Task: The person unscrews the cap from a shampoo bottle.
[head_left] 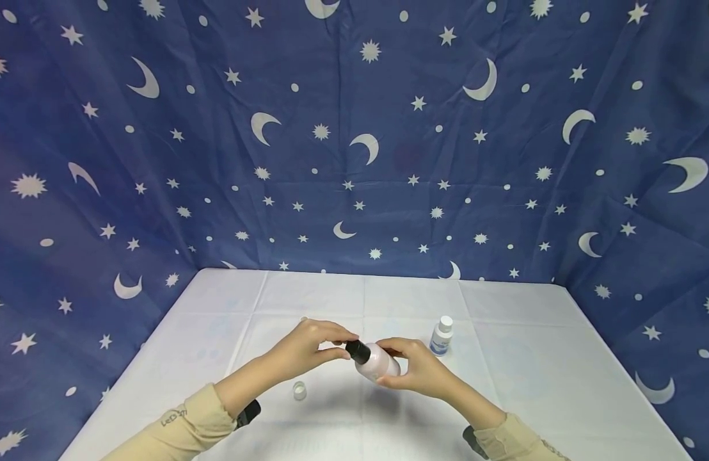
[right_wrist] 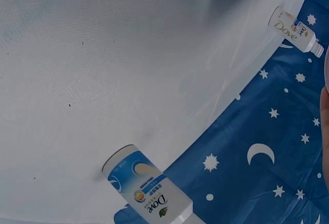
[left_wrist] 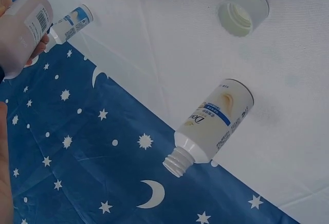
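A pale pink bottle point(head_left: 380, 365) is held tilted above the white table, its black cap point(head_left: 358, 351) pointing up and left. My left hand point(head_left: 310, 346) pinches that cap between thumb and fingers. Around the bottle's body, my right hand point(head_left: 416, 370) curls its grip. The left wrist view shows a printed label with a barcode on the pink bottle point(left_wrist: 25, 31). Whether the cap is loose on the neck cannot be seen.
A capped white Dove bottle with a blue label point(head_left: 441, 337) stands right of my right hand. An uncapped white Dove bottle point(left_wrist: 213, 124) stands behind my left hand, mostly hidden in the head view. Nearer lies a small whitish cap point(head_left: 299, 390). Blue star-patterned cloth point(head_left: 354, 160) surrounds the table.
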`<control>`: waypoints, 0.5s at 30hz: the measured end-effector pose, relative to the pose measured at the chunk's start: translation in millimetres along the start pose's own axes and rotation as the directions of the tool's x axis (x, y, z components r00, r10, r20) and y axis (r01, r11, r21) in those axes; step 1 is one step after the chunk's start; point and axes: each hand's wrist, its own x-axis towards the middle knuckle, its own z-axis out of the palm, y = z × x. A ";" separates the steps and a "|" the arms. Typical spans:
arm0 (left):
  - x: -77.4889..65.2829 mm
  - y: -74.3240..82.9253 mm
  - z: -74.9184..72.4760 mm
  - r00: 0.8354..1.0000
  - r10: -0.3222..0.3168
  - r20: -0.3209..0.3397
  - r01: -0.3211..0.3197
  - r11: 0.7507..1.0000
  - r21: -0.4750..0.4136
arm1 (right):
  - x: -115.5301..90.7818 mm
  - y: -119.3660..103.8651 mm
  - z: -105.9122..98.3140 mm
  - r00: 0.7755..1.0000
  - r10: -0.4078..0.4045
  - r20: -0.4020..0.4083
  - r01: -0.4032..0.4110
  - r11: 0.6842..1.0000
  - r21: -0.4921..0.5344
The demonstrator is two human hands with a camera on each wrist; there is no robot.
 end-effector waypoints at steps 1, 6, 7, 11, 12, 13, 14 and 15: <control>0.1 0.5 0.8 1.000 -0.013 -0.009 0.013 1.000 0.002 | 0.2 0.3 0.2 1.000 0.001 -0.001 -0.001 1.000 0.000; 0.8 -0.2 6.5 0.995 -0.053 -0.081 0.056 0.997 0.043 | 1.3 1.9 0.7 1.000 0.024 -0.009 -0.024 1.000 -0.007; 1.2 0.0 7.4 0.993 -0.064 -0.095 0.070 0.996 0.056 | 1.7 2.1 0.7 1.000 0.029 -0.010 -0.029 1.000 -0.010; 4.0 1.7 9.3 0.983 -0.135 -0.123 0.146 0.986 0.081 | 3.6 1.8 0.1 0.999 0.045 -0.004 -0.045 0.999 -0.008; 4.8 3.0 9.1 0.978 -0.165 -0.125 0.175 0.981 0.081 | 4.1 1.5 -0.2 0.999 0.045 -0.002 -0.045 0.999 -0.007; 5.7 4.2 9.0 0.973 -0.194 -0.126 0.204 0.976 0.075 | 4.5 1.2 -0.5 0.999 0.044 -0.001 -0.044 0.999 -0.007; 6.5 4.9 9.1 0.966 -0.223 -0.127 0.233 0.970 0.068 | 4.8 0.9 -0.8 0.999 0.043 0.000 -0.043 0.999 -0.006; 7.3 5.5 9.2 0.959 -0.252 -0.129 0.261 0.964 0.058 | 5.1 0.7 -1.1 0.999 0.042 0.000 -0.042 0.999 -0.006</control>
